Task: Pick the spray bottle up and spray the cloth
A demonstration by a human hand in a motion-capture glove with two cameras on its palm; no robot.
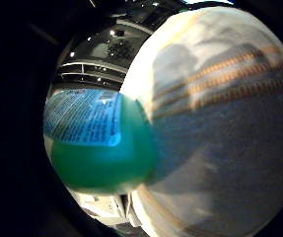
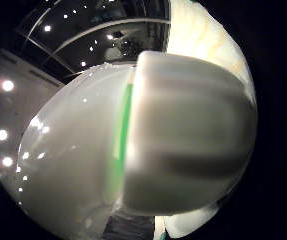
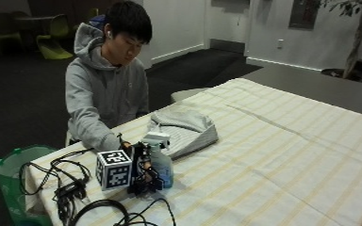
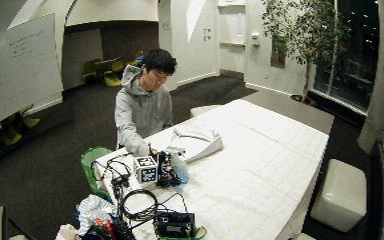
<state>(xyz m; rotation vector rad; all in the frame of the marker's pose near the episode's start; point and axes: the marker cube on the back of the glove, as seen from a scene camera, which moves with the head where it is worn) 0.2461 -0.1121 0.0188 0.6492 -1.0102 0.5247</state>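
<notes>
Striped tablecloth (image 3: 281, 141) covers table; dim room; right hand (image 3: 140, 172) clamped on spray bottle (image 3: 159, 162).

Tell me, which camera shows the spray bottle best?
The outside view: the whole spray bottle stands on the table, the gloved right hand around it. The wide outside view shows it smaller. The palm views catch only its label and white head.

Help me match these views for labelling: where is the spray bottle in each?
Outside: spray bottle upright beside the gloved right hand.
Wide outside, table's near end.
Little-finger palm: green body.
Thumb palm: white head.
Shared landmark: striped tablecloth.
</notes>
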